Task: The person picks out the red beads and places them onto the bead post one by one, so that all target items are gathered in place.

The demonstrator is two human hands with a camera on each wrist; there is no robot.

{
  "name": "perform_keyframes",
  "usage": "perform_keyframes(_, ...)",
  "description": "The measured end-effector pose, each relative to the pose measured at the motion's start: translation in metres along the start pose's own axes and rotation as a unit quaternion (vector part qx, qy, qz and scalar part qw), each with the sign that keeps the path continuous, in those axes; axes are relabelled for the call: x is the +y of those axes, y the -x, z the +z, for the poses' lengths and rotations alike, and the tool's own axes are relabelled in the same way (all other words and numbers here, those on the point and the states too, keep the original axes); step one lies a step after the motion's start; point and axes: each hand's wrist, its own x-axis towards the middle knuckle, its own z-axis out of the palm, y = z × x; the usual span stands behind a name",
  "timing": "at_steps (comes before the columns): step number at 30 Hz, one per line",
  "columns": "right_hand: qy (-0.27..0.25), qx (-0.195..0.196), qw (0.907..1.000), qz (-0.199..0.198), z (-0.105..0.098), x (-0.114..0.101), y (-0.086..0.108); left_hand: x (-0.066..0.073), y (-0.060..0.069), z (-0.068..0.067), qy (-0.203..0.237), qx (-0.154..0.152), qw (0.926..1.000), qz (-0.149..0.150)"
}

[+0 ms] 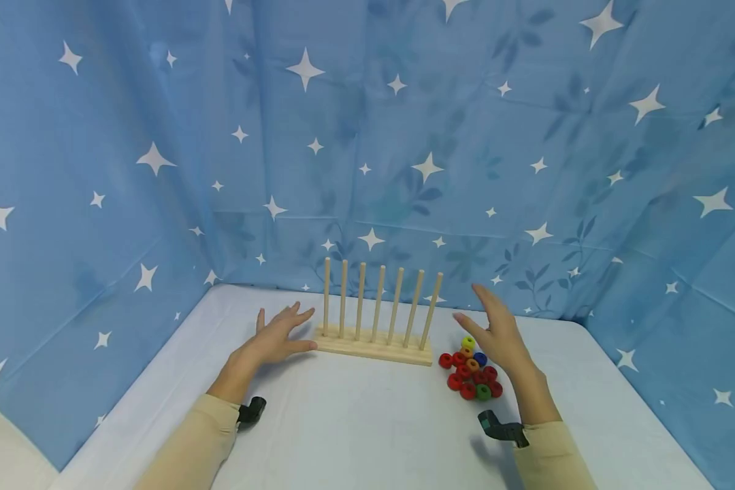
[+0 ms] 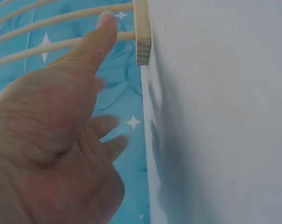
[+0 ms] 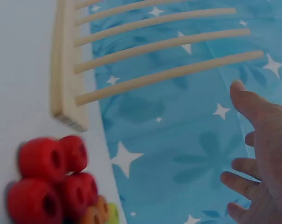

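A wooden rack (image 1: 373, 348) with several upright pegs stands on the table. The left hand (image 1: 273, 338) is beside its left end, fingers spread and holding nothing; in the left wrist view the thumb of this hand (image 2: 61, 121) overlaps the pegs, and contact cannot be told. Above the pile of beads (image 1: 468, 390), right of the rack, the right hand (image 1: 499, 337) is raised with fingers apart, holding nothing. Red, orange, yellow, blue and green beads make up the pile. The right wrist view has red beads (image 3: 42, 158) below the rack (image 3: 64, 65), with the hand (image 3: 271, 154) off to the right.
A white cloth (image 1: 343, 422) covers the table. Blue curtains (image 1: 367, 136) with white stars hang behind it and along both sides. A dark wrist device (image 1: 252, 411) sits on the left wrist, another (image 1: 502, 429) on the right.
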Motion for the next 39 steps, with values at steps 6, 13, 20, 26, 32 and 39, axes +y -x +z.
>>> perform_keyframes(6, -0.101, 0.025, 0.9945, 0.01, -0.007, -0.001, -0.011, -0.008, -0.005, 0.01, 0.1, -0.017, 0.9948, 0.014)
perform_keyframes(13, -0.104, 0.032, 0.994, -0.01, 0.007, 0.001, -0.013, -0.013, -0.003, 0.011, 0.124, -0.002, 0.9922, 0.013)
perform_keyframes(20, -0.085, -0.051, 0.9951, -0.002, 0.02, 0.007, -0.003, -0.011, -0.002, 0.012, 0.111, -0.008, 0.9935, 0.022)
perform_keyframes(26, -0.076, -0.14, 0.9871, 0.012, 0.026, 0.011, 0.003, -0.009, -0.003, 0.012, 0.101, -0.007, 0.9944, 0.031)
perform_keyframes(32, -0.046, -0.19, 0.9805, 0.017, 0.032, 0.012, 0.006, -0.005, -0.002, 0.009, 0.098, -0.011, 0.9944, 0.038)
perform_keyframes(39, -0.029, -0.206, 0.9777, 0.026, 0.037, 0.012, 0.009, -0.002, -0.003, 0.009, 0.101, -0.019, 0.9943, 0.029)
